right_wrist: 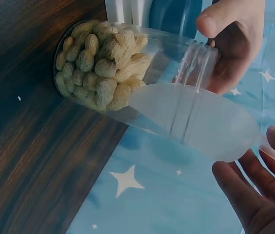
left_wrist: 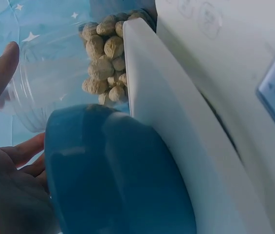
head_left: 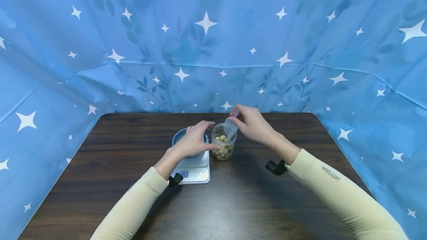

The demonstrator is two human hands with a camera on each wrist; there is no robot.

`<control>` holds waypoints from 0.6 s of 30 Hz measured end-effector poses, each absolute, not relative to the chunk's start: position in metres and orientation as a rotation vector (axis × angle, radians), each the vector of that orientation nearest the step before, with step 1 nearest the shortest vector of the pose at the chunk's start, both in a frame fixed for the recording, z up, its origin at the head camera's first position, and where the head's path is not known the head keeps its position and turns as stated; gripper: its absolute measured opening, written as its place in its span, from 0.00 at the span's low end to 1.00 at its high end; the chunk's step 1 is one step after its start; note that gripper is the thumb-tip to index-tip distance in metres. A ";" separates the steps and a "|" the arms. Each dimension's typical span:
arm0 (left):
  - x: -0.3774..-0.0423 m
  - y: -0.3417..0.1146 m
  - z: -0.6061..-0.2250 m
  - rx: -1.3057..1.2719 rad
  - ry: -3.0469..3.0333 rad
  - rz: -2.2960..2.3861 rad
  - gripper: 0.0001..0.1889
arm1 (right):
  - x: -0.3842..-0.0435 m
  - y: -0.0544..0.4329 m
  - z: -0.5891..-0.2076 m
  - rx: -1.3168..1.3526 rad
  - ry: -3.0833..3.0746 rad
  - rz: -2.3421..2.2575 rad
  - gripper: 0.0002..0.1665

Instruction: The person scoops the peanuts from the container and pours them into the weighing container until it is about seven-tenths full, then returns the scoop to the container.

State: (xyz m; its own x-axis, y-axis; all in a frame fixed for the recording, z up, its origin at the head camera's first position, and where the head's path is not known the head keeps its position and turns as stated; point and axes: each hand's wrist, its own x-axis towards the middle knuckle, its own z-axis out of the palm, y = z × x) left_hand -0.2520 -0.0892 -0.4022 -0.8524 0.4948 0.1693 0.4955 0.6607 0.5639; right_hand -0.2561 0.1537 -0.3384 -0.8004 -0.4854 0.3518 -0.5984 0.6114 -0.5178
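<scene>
A clear jar (head_left: 222, 154) with unshelled peanuts (right_wrist: 103, 68) in its lower part stands at the table's middle. My right hand (head_left: 253, 123) pinches the handle of a translucent white scoop (right_wrist: 200, 122), whose blade slants down through the jar's mouth to the peanuts. On the jar's left side, my left hand (head_left: 195, 140) is spread, thumb and forefinger apart around the rim; whether they touch it I cannot tell. Under that hand is a blue bowl (left_wrist: 113, 170) on a white kitchen scale (head_left: 197, 173). The hand hides much of the bowl, and its contents do not show.
The scale's display (head_left: 184, 174) shows digits. Everything stands on a dark wood-grain table (head_left: 267, 203). A blue cloth with white stars (head_left: 233, 47) hangs behind and beside the table. Each wrist wears a black camera mount (head_left: 277, 167).
</scene>
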 end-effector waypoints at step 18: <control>-0.258 -0.079 -0.409 -0.872 -2.897 -0.984 0.45 | -0.259 0.136 -0.349 1.065 -2.752 0.675 0.03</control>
